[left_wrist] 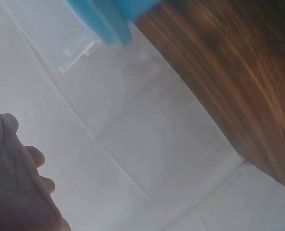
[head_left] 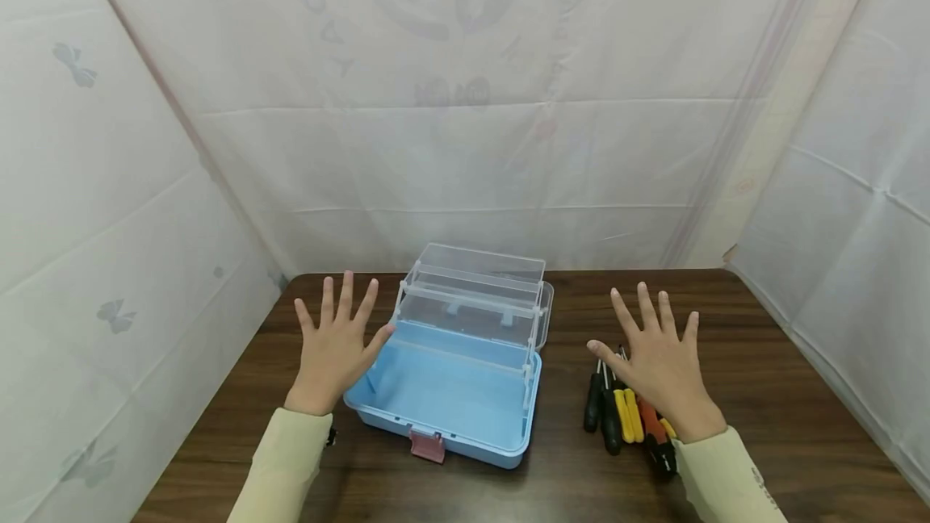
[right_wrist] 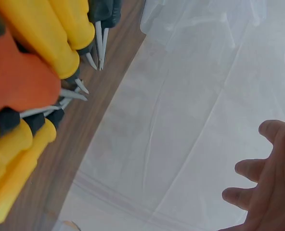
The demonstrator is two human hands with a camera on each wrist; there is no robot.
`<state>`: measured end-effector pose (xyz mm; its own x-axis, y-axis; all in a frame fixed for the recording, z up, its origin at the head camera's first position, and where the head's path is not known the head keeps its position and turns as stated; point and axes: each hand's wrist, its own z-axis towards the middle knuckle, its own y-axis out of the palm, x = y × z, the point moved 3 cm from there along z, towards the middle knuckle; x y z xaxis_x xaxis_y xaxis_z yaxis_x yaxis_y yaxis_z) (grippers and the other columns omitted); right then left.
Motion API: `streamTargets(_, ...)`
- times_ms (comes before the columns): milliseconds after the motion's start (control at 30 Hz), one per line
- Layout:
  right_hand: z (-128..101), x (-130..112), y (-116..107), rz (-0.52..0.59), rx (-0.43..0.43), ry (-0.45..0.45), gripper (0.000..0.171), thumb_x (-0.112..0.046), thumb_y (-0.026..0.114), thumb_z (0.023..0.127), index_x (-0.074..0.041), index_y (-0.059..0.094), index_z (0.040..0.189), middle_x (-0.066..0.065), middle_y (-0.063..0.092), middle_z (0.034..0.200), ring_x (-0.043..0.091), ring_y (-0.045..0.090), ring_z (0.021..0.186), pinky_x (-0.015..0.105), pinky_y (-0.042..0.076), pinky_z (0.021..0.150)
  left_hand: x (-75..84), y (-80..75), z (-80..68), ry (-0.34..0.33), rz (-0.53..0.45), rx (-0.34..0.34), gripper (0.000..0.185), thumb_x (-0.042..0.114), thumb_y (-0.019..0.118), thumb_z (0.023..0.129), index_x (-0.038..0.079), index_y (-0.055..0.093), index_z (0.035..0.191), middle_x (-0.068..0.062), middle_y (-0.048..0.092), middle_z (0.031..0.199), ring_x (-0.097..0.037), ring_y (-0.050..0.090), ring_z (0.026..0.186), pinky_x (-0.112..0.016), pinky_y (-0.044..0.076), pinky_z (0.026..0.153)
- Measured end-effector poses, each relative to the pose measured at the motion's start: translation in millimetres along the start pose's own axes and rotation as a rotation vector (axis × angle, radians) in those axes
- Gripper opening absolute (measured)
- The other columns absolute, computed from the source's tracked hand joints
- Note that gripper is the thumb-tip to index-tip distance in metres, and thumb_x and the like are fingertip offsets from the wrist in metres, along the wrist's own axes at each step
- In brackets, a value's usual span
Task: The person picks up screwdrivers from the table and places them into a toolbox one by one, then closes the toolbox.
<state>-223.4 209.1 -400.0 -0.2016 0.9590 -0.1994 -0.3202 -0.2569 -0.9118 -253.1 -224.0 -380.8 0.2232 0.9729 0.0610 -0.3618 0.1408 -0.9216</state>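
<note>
While both hands spread flat, left grip (head_left: 334, 349) wide, right grip (head_left: 659, 368) wide above screwdrivers (head_left: 625, 414), blue toolbox (head_left: 454, 382) open, nothing visible inside.

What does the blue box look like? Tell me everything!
The blue box is light blue plastic, open and empty inside. Clear fold-out trays and a see-through lid rise behind it. A pink latch hangs at its front. It sits flat on the brown table, between two spread hands; the left hand is close beside it.
</note>
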Motion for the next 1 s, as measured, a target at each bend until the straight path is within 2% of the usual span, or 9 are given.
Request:
streamTargets(133, 0.6, -0.3, -1.1, 0.001, 0.009, -0.004, 0.087, -0.067, 0.049, 0.088, -0.028, 0.010, 0.155, 0.020, 0.008, 0.161, 0.048, 0.009, 0.145, 0.076, -0.004, 0.106, -3.5, -0.3, -0.5, -0.006, 0.004, -0.001, 0.076, 0.061, 0.041, 0.095, 0.022, 0.018, 0.155, -0.014, -0.001, 0.162, -0.038, -0.010, 0.148, -0.073, -0.009, 0.108)
streamTargets(267, 0.5, 0.9, -0.4, 0.031, -0.012, 0.010, 0.086, -0.067, 0.047, 0.089, -0.027, 0.009, 0.156, 0.020, 0.006, 0.161, 0.048, 0.009, 0.145, 0.077, -0.002, 0.105, -7.2, 0.4, -2.8, -0.023, -0.035, -0.025, 0.075, 0.060, 0.038, 0.096, 0.022, 0.014, 0.156, -0.013, -0.004, 0.162, -0.036, -0.012, 0.148, -0.073, -0.009, 0.108)
streamTargets(433, -0.1, 4.5, 2.5, 0.124, -0.053, 0.045, 0.084, -0.063, 0.046, 0.092, -0.025, 0.005, 0.156, 0.019, 0.001, 0.161, 0.050, 0.007, 0.144, 0.077, -0.001, 0.104, -18.4, 0.9, -5.5, -0.054, -0.168, -0.092, 0.074, 0.057, 0.033, 0.099, 0.022, 0.001, 0.156, -0.011, -0.011, 0.161, -0.036, -0.015, 0.147, -0.072, -0.012, 0.107)
streamTargets(567, -1.2, 4.8, 7.5, 0.281, -0.113, 0.068, 0.081, -0.057, 0.045, 0.096, -0.028, -0.002, 0.155, 0.016, -0.005, 0.161, 0.050, 0.003, 0.145, 0.077, -0.002, 0.104, -30.8, 2.4, -6.0, -0.080, -0.332, -0.166, 0.072, 0.054, 0.029, 0.101, 0.022, -0.007, 0.155, -0.009, -0.016, 0.160, -0.037, -0.017, 0.147, -0.069, -0.016, 0.107)
streamTargets(700, -1.7, 1.0, 14.4, 0.504, -0.158, 0.078, 0.076, -0.049, 0.043, 0.099, -0.030, -0.005, 0.154, 0.014, -0.008, 0.161, 0.048, 0.000, 0.145, 0.077, -0.002, 0.104, -43.7, 7.6, -5.8, -0.097, -0.478, -0.218, 0.070, 0.050, 0.027, 0.103, 0.019, -0.009, 0.154, -0.011, -0.015, 0.161, -0.039, -0.016, 0.146, -0.069, -0.015, 0.108)
streamTargets(800, -1.8, -3.5, 19.9, 0.663, -0.195, 0.077, 0.071, -0.042, 0.039, 0.102, -0.032, -0.008, 0.153, 0.011, -0.012, 0.161, 0.048, -0.003, 0.145, 0.078, 0.003, 0.103, -51.8, 12.5, -6.2, -0.097, -0.599, -0.241, 0.068, 0.046, 0.025, 0.104, 0.016, -0.010, 0.154, -0.013, -0.015, 0.160, -0.041, -0.015, 0.146, -0.070, -0.013, 0.108)
streamTargets(933, -1.9, -10.1, 24.8, 0.825, -0.237, 0.079, 0.065, -0.036, 0.032, 0.105, -0.030, -0.012, 0.153, 0.011, -0.014, 0.161, 0.048, -0.004, 0.145, 0.077, 0.009, 0.103, -56.7, 18.0, -8.2, -0.104, -0.720, -0.286, 0.065, 0.045, 0.020, 0.105, 0.017, -0.012, 0.154, -0.015, -0.014, 0.160, -0.044, -0.012, 0.145, -0.071, -0.005, 0.109)
streamTargets(1000, -2.2, -13.8, 26.6, 0.898, -0.266, 0.096, 0.063, -0.037, 0.027, 0.106, -0.027, -0.014, 0.152, 0.012, -0.015, 0.161, 0.048, -0.006, 0.145, 0.076, 0.006, 0.105, -57.0, 20.4, -8.8, -0.110, -0.772, -0.316, 0.063, 0.044, 0.018, 0.105, 0.017, -0.013, 0.153, -0.016, -0.014, 0.160, -0.045, -0.009, 0.145, -0.072, -0.001, 0.108)
